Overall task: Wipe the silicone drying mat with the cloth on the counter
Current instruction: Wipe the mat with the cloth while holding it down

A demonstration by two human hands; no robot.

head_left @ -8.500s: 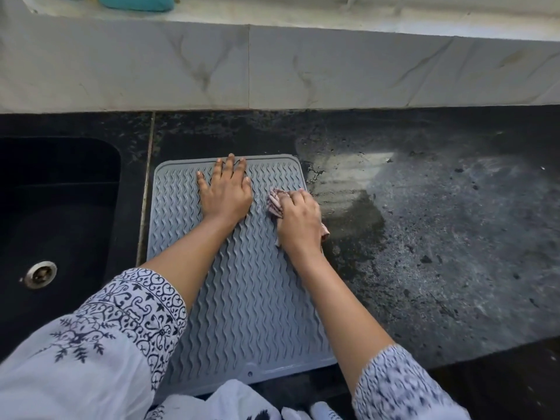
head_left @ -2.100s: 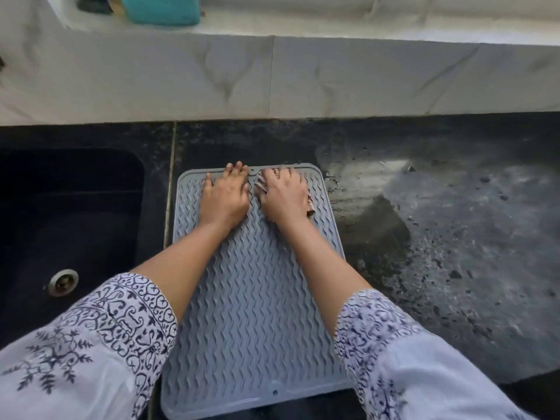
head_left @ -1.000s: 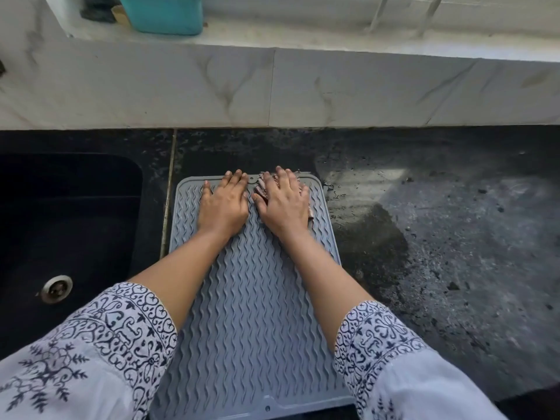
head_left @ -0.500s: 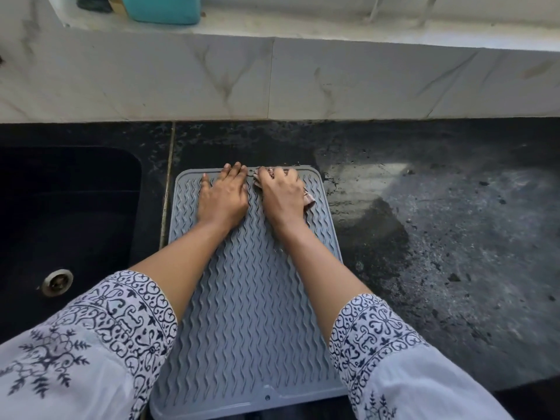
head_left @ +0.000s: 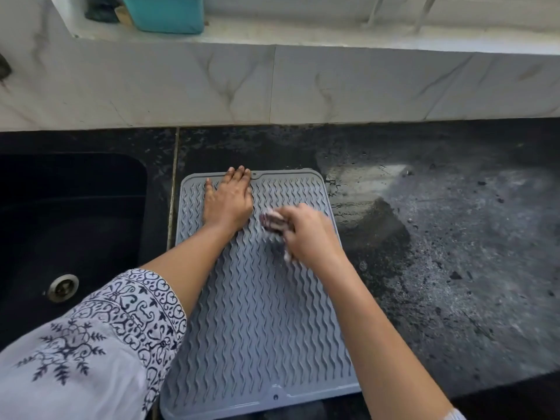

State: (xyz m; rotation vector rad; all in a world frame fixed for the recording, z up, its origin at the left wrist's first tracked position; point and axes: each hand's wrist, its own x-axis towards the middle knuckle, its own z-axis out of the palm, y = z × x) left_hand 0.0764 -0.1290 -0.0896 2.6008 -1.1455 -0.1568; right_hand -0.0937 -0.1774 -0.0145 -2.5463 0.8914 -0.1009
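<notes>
A grey silicone drying mat (head_left: 257, 313) with wavy ridges lies on the black counter (head_left: 454, 253), just right of the sink. My left hand (head_left: 228, 201) lies flat on the mat's far left part, fingers together and reaching its far rim. My right hand (head_left: 309, 231) is closed around a bunched pink and dark patterned cloth (head_left: 272, 222), which sticks out to the left of the hand and presses on the mat's upper right area. The hand and cloth are blurred by motion.
A black sink (head_left: 66, 231) with a metal drain (head_left: 63, 287) lies left of the mat. A white marble backsplash (head_left: 272, 86) rises behind the counter, with a teal container (head_left: 165, 12) on the ledge above. The counter right of the mat is wet and speckled.
My right hand has pulled the cloth back from the mat's far edge toward me and to the right. My left hand stays flat in the same place.
</notes>
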